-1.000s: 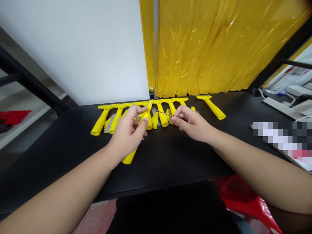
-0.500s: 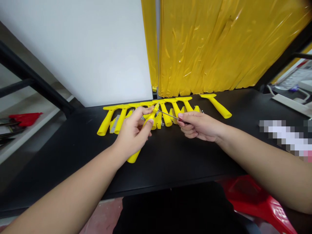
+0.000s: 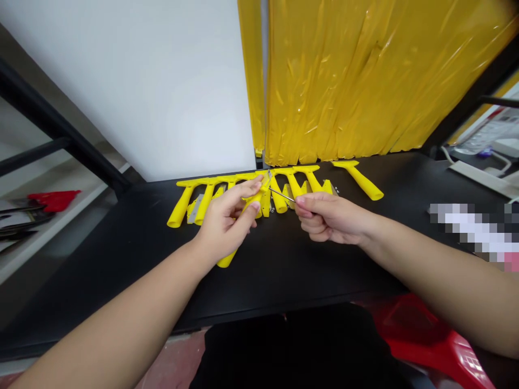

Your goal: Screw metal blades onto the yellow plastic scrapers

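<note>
My left hand [image 3: 223, 219] is closed around a yellow plastic scraper [image 3: 227, 259], its hollow handle end sticking out below the palm and its head tilted up past my fingertips. In my right hand [image 3: 330, 217] a screwdriver [image 3: 283, 194] is gripped, and its thin metal shaft points left to the scraper's head. The tip meets the head, though the exact contact is too small to make out. Behind both hands lies a row of yellow T-shaped scraper handles [image 3: 180, 206], with grey metal blades [image 3: 194, 210] and yellow plates [image 3: 265, 204] among them.
A single yellow handle [image 3: 365, 181] lies apart at the right on the black table [image 3: 133, 270]. A white panel [image 3: 182, 97] and a yellow plastic-wrapped stack [image 3: 324, 81] stand at the back. A white power strip [image 3: 482, 178] is at right; a red stool [image 3: 425, 340] stands below.
The scraper and my left hand have shifted slightly right. My right hand has turned a little around the screwdriver, whose tip stays at the scraper's head. The view has moved slightly.
</note>
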Available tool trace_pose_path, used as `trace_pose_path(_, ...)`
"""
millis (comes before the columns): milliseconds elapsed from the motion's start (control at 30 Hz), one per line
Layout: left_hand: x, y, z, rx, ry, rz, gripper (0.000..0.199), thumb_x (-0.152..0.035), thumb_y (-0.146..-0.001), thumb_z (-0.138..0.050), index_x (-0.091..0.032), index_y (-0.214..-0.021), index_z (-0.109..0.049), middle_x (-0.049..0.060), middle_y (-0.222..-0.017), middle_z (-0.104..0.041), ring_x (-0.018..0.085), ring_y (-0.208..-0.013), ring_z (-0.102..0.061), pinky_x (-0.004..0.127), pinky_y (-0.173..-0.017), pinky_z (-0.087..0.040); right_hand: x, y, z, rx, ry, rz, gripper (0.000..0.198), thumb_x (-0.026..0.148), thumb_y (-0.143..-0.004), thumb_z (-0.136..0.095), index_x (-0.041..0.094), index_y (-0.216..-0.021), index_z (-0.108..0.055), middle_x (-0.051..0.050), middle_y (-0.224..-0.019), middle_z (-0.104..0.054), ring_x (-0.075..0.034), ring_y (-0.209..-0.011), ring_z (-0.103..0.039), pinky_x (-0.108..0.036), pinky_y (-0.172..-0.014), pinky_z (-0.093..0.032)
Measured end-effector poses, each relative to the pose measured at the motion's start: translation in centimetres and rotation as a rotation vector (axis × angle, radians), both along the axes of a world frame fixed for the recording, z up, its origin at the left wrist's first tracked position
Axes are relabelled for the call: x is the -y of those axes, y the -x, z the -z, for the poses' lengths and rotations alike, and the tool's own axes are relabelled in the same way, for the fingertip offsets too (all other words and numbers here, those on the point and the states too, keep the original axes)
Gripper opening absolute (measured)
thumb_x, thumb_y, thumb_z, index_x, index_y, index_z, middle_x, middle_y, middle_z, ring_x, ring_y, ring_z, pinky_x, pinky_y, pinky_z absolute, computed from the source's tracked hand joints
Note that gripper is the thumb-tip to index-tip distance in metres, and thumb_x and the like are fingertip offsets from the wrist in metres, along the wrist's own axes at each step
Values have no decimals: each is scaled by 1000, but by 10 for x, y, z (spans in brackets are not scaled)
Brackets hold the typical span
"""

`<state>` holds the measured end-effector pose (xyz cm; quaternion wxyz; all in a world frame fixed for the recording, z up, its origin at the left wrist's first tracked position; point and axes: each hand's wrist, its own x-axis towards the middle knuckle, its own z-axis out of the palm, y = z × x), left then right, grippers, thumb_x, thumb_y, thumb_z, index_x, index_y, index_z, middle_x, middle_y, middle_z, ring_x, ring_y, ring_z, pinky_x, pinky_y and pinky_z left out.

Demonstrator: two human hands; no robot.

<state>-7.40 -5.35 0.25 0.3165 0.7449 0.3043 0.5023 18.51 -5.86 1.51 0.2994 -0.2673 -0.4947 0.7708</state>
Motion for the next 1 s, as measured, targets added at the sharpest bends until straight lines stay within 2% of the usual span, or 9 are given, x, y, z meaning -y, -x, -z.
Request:
trace_pose_path(200, -6, 8, 4, -32, -109, 11, 17, -21, -95, -72, -24, -112, -72, 14, -153, -65, 13, -70, -71, 27, -54, -57, -4, -2, 2, -37, 40, -96, 46, 51, -100, -71, 20, -73, -50, 12, -56, -25, -6, -48, -13, -16, -40, -18)
trace_pose_path(400, -11, 8, 0, -24, -8, -4, 30, -23, -96, -71, -26, -126, -69, 13, -155, -60, 8, -62, -65, 23, -49, -54, -14, -4, 7, 29, -51, -51, 32, 46, -104, -66, 19, -89, -60, 10, -60, -36, -7, -50, -26, -18, -46, -29)
trace_pose_path(467, -15, 9, -3, 18, 64, -33, 31, -24, -97, -70, -27, -128, -66, 11, -143, -66, 9, -60, -66, 23, -46, -53, -15, -4, 7, 46, -122, -52, 30, 46, -104, -65, 19, -93, -61, 7, -64, -44, -8, -51, -38, -21, -50, -38)
trace_pose_path(533, -20, 11, -5, 68, 160, -61, 28, -25, -98, -66, -27, -126, -64, 7, -116, -72, 12, -58, -67, 24, -46, -53, -16, -4, 7, 53, -172, -21, 27, 43, -102, -68, 19, -94, -61, 4, -71, -54, -11, -58, -51, -26, -57, -46)
trace_pose_path(600, -24, 14, -7, 113, 231, -73, 26, -24, -97, -61, -27, -123, -62, 3, -100, -68, 14, -61, -67, 26, -50, -55, -18, -3, 7, 56, -173, 27, 23, 37, -98, -72, 19, -93, -59, 2, -78, -59, -13, -64, -57, -28, -61, -49)
trace_pose_path(700, -29, 16, -9, 138, 244, -78, 31, -19, -88, -63, -26, -118, -60, 4, -123, -62, 11, -66, -68, 27, -56, -56, -21, -4, 7, 61, -176, 93, 20, 27, -89, -76, 19, -90, -57, 2, -79, -59, -10, -62, -52, -25, -59, -42)
trace_pose_path(767, -29, 15, -9, 119, 242, -75, 36, -15, -81, -66, -25, -116, -60, 5, -131, -57, 10, -69, -68, 25, -57, -55, -23, -8, 5, 87, -253, 134, 21, 25, -85, -78, 19, -87, -57, 4, -74, -56, -9, -59, -46, -23, -57, -36)
trace_pose_path(867, -27, 11, -11, 121, 272, -70, 39, -14, -76, -71, -23, -112, -58, 3, -124, -58, 9, -71, -68, 24, -60, -56, -26, -15, 1, 187, -443, 224, 26, 29, -83, -82, 19, -83, -58, 6, -67, -53, -8, -57, -42, -23, -54, -31)
trace_pose_path(1000, -20, 1, -15, 210, 354, -66, 44, -17, -75, -82, -20, -111, -56, 2, -111, -60, 9, -69, -69, 26, -66, -60, -27, -19, 0, 305, -693, 368, 26, 33, -87, -81, 19, -81, -60, 4, -67, -56, -10, -60, -47, -26, -60, -38)
